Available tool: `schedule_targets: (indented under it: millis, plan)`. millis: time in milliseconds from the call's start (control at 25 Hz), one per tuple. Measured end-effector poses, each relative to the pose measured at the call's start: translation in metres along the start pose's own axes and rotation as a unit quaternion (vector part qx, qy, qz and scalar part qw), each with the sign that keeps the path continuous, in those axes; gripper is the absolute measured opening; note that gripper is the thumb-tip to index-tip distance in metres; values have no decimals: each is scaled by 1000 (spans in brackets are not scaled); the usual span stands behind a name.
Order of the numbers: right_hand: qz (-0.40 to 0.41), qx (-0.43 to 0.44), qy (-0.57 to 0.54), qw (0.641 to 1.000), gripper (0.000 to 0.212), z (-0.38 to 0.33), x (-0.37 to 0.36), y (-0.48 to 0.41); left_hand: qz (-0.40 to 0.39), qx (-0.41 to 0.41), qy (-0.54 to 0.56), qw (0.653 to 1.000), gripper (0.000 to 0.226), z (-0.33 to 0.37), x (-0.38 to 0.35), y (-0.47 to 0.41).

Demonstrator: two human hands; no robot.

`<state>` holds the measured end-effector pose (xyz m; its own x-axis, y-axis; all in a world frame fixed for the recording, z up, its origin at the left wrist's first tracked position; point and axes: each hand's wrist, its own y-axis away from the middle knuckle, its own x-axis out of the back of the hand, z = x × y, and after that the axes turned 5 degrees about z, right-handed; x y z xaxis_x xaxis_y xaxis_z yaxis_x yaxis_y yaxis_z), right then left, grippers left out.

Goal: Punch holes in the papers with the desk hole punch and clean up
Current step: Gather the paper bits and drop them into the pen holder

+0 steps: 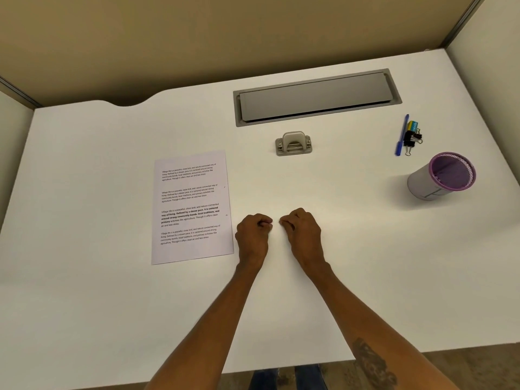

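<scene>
Both hands rest on the white desk, side by side and close together. The left hand is curled into a loose fist, and so is the right hand. Their fingertips nearly meet in the middle. Neither hand seems to hold anything big. They could be pinching tiny paper dots off the desk, but that is too small to tell.

The printed paper lies flat just beside the left hand, on its outer side. Its near edge almost touches the left wrist. The grey hole punch stands up the desk, straight beyond the two hands and well apart from them. It is empty, with no paper in its slot.

Far out past the right hand stands a purple mesh cup. Beyond it lie a blue pen and some binder clips.

It looks like nothing is being punched just now. I cannot tell if the paper has holes yet. If it does not, the next move needs the left hand to open, slide over to the paper, and lift it by its edge. Then the paper must go forward into the punch, straight and pushed all the way in.
</scene>
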<state>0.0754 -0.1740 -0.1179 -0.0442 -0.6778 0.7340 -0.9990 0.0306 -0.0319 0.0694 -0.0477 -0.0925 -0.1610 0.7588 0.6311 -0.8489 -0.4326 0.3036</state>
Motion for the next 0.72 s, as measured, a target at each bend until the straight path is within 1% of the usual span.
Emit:
schedule_targets:
  millis: [200, 320, 400, 440, 480, 560, 640, 720]
  plan:
    - [-14, 26, 65, 997, 17, -10, -2, -4, 1, 13, -20, 1000, 15, 3, -3, -1]
    - [-51, 62, 109, 991, 31, -11, -2, -3, 8, 26, -23, 999, 13, 11, -7, -1]
    - [-77, 66, 97, 990, 34, -8, 2, -6, 9, 23, -21, 999, 14, 22, -11, 3]
    - [-78, 49, 63, 994, 33, -6, 8, -8, 6, 22, -8, 1000, 15, 29, -14, 5]
    - [-63, 18, 16, 998, 31, -4, 18, -11, -4, 21, 17, 1000, 16, 39, -18, 8]
    - [-4, -68, -81, 994, 28, 3, 50, -20, -40, 19, 102, 994, 15, 65, -27, 18]
    - [79, -153, -153, 973, 26, 18, 103, -37, -92, 15, 187, 978, 14, 104, -43, 29]
    - [170, -210, -196, 943, 20, 37, 163, -59, -146, 0, 231, 962, 14, 149, -64, 40]
